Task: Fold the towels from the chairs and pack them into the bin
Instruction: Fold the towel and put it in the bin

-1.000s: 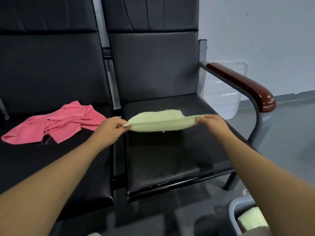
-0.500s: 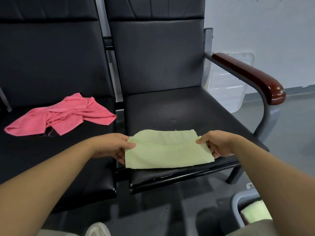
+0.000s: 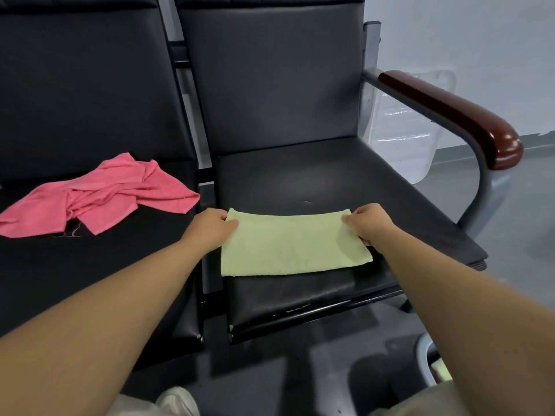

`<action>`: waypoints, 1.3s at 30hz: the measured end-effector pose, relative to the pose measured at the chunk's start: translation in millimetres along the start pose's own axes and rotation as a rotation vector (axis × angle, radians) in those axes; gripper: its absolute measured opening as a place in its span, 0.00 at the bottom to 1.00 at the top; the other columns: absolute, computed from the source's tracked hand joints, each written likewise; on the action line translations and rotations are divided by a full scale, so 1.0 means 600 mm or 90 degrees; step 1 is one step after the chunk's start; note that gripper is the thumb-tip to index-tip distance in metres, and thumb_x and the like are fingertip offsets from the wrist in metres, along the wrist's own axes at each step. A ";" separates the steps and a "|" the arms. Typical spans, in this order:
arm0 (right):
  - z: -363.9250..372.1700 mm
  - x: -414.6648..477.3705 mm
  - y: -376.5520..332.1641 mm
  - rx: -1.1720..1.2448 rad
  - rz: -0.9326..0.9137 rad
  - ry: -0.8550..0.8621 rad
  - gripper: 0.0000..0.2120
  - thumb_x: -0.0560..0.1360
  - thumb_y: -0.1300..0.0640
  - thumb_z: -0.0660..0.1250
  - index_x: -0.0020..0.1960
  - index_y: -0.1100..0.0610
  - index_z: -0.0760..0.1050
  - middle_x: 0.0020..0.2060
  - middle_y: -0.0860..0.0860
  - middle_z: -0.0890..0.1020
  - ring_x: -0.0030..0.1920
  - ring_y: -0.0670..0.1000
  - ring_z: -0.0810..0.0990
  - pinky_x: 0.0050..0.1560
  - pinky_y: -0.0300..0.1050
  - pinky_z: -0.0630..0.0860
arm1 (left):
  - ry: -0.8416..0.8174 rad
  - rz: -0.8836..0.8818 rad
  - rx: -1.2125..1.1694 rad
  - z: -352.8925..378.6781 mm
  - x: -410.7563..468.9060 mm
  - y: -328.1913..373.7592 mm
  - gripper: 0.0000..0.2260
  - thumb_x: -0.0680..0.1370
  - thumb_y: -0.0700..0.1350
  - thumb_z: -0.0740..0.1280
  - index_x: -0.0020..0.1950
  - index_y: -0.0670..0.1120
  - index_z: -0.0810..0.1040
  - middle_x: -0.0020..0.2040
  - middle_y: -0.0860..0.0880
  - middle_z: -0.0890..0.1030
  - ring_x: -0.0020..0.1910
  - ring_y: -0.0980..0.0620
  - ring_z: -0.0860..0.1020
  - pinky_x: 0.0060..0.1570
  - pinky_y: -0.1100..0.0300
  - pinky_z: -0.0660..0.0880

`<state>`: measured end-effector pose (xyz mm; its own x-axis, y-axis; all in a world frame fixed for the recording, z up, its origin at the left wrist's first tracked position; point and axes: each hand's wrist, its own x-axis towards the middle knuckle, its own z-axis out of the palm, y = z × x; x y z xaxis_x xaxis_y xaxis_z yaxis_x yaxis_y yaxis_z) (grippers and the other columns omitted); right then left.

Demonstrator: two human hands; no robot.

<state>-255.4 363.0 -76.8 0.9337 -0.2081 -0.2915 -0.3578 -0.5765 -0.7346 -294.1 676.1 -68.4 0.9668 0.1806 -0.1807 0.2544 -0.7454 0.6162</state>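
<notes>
Where it lies flat, green towel between pinching left hand and right hand.

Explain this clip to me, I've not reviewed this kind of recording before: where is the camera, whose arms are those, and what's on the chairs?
No machine here: a person wears one camera on the head, looking forward and down, so the two bare arms are the wearer's own. The left hand and right hand pinch the far corners of a pale green towel, folded flat on the right chair seat. A pink towel lies crumpled and unfolded on the left chair seat. At bottom right, the rim of the bin shows on the floor, with something pale green inside. A shiny brown armrest is on the right.
</notes>
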 end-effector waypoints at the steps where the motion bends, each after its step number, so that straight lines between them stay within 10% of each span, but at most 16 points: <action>1: 0.005 0.006 0.001 -0.031 -0.006 0.014 0.17 0.78 0.57 0.67 0.34 0.59 0.66 0.29 0.54 0.69 0.31 0.55 0.69 0.34 0.45 0.71 | -0.001 -0.010 0.009 0.004 0.004 -0.001 0.11 0.79 0.47 0.64 0.50 0.42 0.83 0.46 0.44 0.84 0.46 0.44 0.82 0.48 0.51 0.78; 8: 0.021 0.024 0.002 -0.171 -0.005 0.025 0.13 0.75 0.59 0.63 0.34 0.57 0.64 0.31 0.51 0.69 0.32 0.54 0.67 0.34 0.41 0.67 | -0.041 -0.056 0.017 0.004 0.019 0.002 0.11 0.76 0.43 0.63 0.50 0.36 0.80 0.39 0.43 0.79 0.34 0.47 0.75 0.36 0.58 0.69; 15: 0.021 0.013 -0.008 -0.206 -0.020 0.020 0.12 0.75 0.63 0.61 0.34 0.57 0.61 0.33 0.51 0.67 0.31 0.52 0.64 0.32 0.41 0.62 | -0.070 -0.069 0.047 -0.005 0.001 0.001 0.12 0.78 0.50 0.67 0.43 0.41 0.74 0.45 0.39 0.84 0.41 0.41 0.84 0.44 0.50 0.81; 20: 0.026 -0.022 -0.041 -0.292 -0.164 0.157 0.07 0.76 0.60 0.63 0.50 0.62 0.68 0.50 0.57 0.69 0.50 0.60 0.71 0.49 0.51 0.72 | -0.101 -0.090 0.077 0.000 -0.008 0.008 0.19 0.74 0.57 0.73 0.42 0.43 0.73 0.36 0.44 0.79 0.30 0.47 0.77 0.31 0.59 0.73; 25: 0.074 -0.059 -0.049 -0.348 -0.299 -0.105 0.16 0.79 0.49 0.65 0.62 0.56 0.75 0.61 0.56 0.75 0.60 0.58 0.76 0.58 0.46 0.71 | -0.089 -0.111 0.123 0.004 -0.022 0.022 0.19 0.73 0.54 0.75 0.37 0.43 0.70 0.35 0.47 0.74 0.35 0.48 0.74 0.30 0.58 0.68; 29: 0.100 -0.094 -0.030 -0.410 -0.293 -0.219 0.27 0.82 0.44 0.59 0.77 0.55 0.62 0.77 0.53 0.63 0.75 0.55 0.64 0.72 0.49 0.63 | -0.103 -0.157 -0.102 0.011 -0.024 0.022 0.13 0.75 0.46 0.75 0.41 0.41 0.73 0.36 0.46 0.76 0.32 0.50 0.74 0.29 0.60 0.69; 33: 0.098 -0.106 -0.023 -0.451 -0.279 -0.236 0.29 0.84 0.43 0.53 0.81 0.53 0.52 0.81 0.53 0.49 0.80 0.53 0.51 0.78 0.49 0.48 | -0.085 -0.138 -0.376 0.005 -0.029 0.029 0.14 0.77 0.40 0.71 0.61 0.37 0.77 0.55 0.40 0.83 0.54 0.42 0.82 0.56 0.49 0.79; 39: 0.100 -0.108 -0.021 -0.473 -0.272 -0.241 0.30 0.84 0.43 0.51 0.82 0.53 0.49 0.82 0.53 0.46 0.81 0.51 0.45 0.79 0.50 0.44 | -0.139 -0.215 -0.508 0.002 -0.049 0.042 0.10 0.79 0.35 0.65 0.60 0.39 0.79 0.53 0.41 0.85 0.48 0.44 0.84 0.40 0.54 0.81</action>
<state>-312.6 431.4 -85.6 0.8701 0.3331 -0.3633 0.2372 -0.9291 -0.2838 -316.3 651.5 -48.4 0.8321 0.1223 -0.5410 0.5442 0.0086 0.8389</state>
